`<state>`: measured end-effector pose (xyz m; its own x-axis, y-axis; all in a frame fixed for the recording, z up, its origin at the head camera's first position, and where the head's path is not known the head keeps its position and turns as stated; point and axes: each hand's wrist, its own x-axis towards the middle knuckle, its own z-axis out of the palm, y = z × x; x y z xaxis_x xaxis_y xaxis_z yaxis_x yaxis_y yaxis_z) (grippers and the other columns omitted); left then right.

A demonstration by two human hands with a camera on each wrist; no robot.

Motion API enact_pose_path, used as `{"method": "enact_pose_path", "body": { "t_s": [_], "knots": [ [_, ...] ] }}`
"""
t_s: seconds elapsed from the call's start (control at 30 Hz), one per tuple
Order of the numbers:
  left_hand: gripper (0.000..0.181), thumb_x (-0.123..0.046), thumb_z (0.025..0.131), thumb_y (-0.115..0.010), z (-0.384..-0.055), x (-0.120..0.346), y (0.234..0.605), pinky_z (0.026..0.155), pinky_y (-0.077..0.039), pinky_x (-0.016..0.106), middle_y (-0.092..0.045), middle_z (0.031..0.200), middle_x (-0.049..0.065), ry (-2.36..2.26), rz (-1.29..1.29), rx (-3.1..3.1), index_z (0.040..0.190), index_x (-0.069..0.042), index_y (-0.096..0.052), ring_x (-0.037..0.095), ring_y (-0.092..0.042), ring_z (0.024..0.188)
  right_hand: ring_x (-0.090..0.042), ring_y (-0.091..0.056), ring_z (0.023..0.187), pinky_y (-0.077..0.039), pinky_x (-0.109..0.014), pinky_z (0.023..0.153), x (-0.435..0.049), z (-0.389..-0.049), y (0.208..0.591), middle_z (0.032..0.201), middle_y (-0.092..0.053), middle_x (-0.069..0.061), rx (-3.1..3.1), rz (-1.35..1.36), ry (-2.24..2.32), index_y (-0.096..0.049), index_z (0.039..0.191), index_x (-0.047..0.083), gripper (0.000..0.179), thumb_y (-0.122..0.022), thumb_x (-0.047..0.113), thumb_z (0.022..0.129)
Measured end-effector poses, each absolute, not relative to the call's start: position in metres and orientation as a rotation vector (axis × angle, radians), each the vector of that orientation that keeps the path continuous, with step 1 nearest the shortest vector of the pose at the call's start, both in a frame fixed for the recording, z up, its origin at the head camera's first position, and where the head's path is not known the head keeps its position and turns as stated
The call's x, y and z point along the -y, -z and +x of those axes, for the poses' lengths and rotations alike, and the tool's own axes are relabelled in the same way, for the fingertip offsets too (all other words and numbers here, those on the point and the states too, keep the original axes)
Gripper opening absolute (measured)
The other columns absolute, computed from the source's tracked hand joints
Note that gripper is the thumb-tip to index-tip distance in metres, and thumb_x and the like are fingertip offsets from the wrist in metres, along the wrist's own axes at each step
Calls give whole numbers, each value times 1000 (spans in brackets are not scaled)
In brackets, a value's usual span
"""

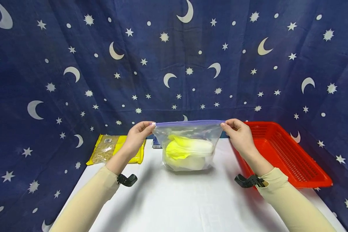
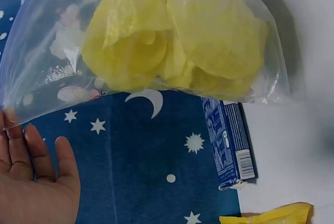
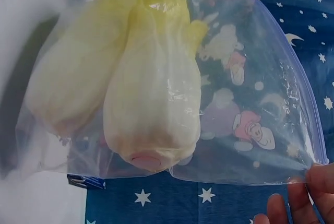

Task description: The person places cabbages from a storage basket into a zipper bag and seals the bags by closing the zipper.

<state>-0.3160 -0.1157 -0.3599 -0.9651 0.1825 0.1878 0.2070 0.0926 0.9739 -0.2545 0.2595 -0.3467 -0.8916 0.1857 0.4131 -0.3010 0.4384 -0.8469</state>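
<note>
A clear zip bag (image 1: 158,129) with a purple zip strip (image 1: 188,123) stretches between both hands at the centre of the head view. Inside lie two small napa cabbages (image 3: 156,78), their white bases toward the right and yellow leaves (image 2: 130,36) toward the left. My left hand (image 1: 137,135) pinches the bag's upper left corner, where a small white slider (image 1: 153,124) sits. At the upper right corner, the thumb and fingers of my right hand (image 1: 240,137) pinch the bag. Printed cartoon figures show on the bag in the right wrist view.
On the right of the white table (image 1: 185,203) stands a red plastic basket (image 1: 304,180). A yellow packet (image 1: 104,149) with a see-through window lies at the back left. Partly behind the bag is a blue box (image 1: 156,143). A star-and-moon curtain (image 1: 150,80) hangs behind.
</note>
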Motion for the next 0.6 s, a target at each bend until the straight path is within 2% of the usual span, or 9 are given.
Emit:
{"method": "enact_pose_path", "body": {
  "t_s": [0.23, 0.47, 0.6],
  "knots": [
    [42, -33, 98, -71, -309, 117, 364, 107, -49, 34, -67, 122, 12, 2072, -406, 2260, 125, -2, -65, 23, -62, 118, -10, -62, 86, -51, -18, 72, -258, -258, 354, 94, -68, -7, 2237, 99, -1495, -69, 108, -3, 29, -70, 24, 99],
    [38, -29, 98, -72, -313, 114, 382, 105, -51, 33, -69, 115, 8, 2099, -369, 2179, 122, 0, -66, 20, -66, 110, -5, -64, 92, -51, -17, 84, -259, -264, 371, 106, -72, -15, 2240, 150, -1627, -65, 114, -7, 30, -68, 20, 100],
    [36, -21, 99, -70, -314, 114, 390, 103, -52, 32, -69, 115, 8, 2176, -401, 2110, 125, 4, -64, 18, -66, 107, -4, -65, 90, -53, -17, 81, -259, -266, 375, 99, -74, -2, 2203, 175, -1682, -63, 113, -9, 29, -68, 16, 100]
  ]
}}
